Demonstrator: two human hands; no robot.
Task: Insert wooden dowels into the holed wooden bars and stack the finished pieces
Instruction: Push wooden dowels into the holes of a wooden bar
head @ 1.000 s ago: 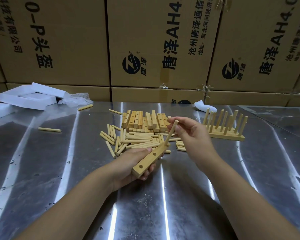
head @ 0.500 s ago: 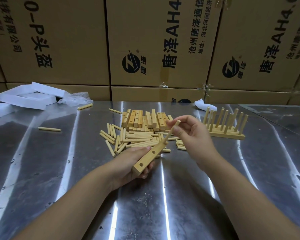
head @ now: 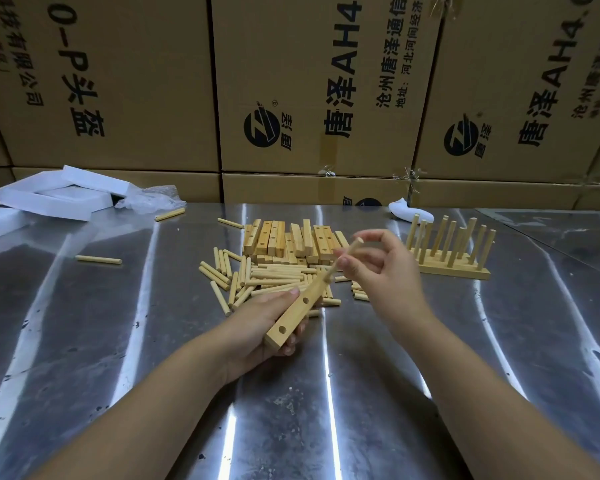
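Curled under the holed bar (head: 297,315), my left hand (head: 257,325) grips it with the thumb laid along its side and holds it tilted above the counter (head: 118,341), far end raised. My right hand (head: 381,275) pinches a dowel (head: 354,247) between thumb and forefinger, the other fingers fanned loosely. The dowel's lower tip meets the bar at its farthest hole, though I cannot tell how deep it sits. To do this well, I reckon the dowel should stand square to the bar's face and be pushed straight along its own length, perhaps with a small twist, while the left hand braces the bar against rolling. Two holes nearer me show empty, so working toward myself seems sensible. Just beyond the bar lies a heap of loose dowels (head: 274,278), and behind it a row of unfilled bars (head: 284,240). A finished piece (head: 451,268) stands to the right with its dowels upright, near my right hand but not touching it. Off to the left are stray dowels (head: 98,260), white foam pieces (head: 59,195) and crumpled plastic (head: 149,199); cartons (head: 326,81) wall the back. The heap is the likeliest nuisance — lowering the bar would scatter it.
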